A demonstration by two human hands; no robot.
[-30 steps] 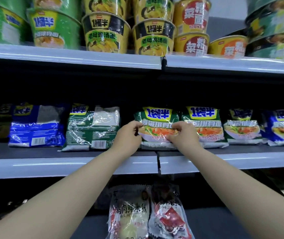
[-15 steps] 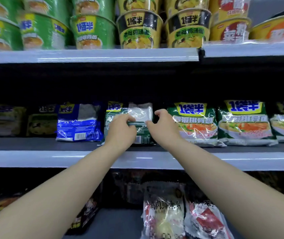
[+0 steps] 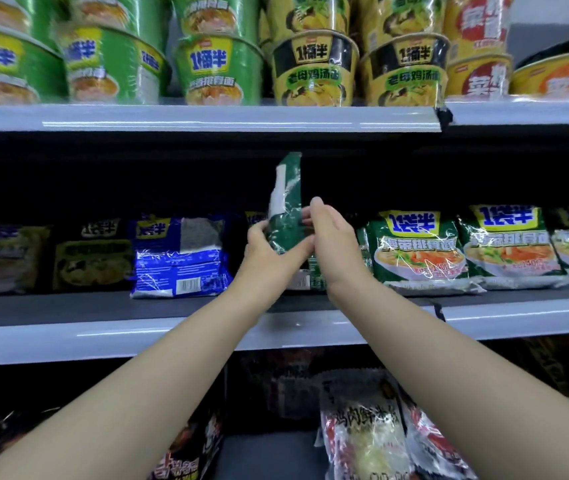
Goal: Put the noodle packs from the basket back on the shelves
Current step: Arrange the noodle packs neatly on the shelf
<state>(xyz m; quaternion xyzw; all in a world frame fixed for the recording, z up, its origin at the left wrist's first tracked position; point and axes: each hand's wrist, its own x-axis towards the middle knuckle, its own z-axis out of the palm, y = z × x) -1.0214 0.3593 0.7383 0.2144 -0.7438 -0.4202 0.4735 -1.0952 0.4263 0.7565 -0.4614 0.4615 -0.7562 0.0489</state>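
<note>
A dark green noodle pack (image 3: 286,206) with a white patch stands upright and edge-on, raised just above the middle shelf (image 3: 68,336). The left hand (image 3: 265,252) and right hand (image 3: 335,247) hold it between them. Green front-facing packs (image 3: 418,247) lean on that shelf, right of it.

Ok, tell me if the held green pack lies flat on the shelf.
No, the left hand and right hand hold the green pack upright, off the shelf.

"1袋半" on green pack (image 3: 418,251) ("1桶半" on cups (image 3: 314,64))
</note>
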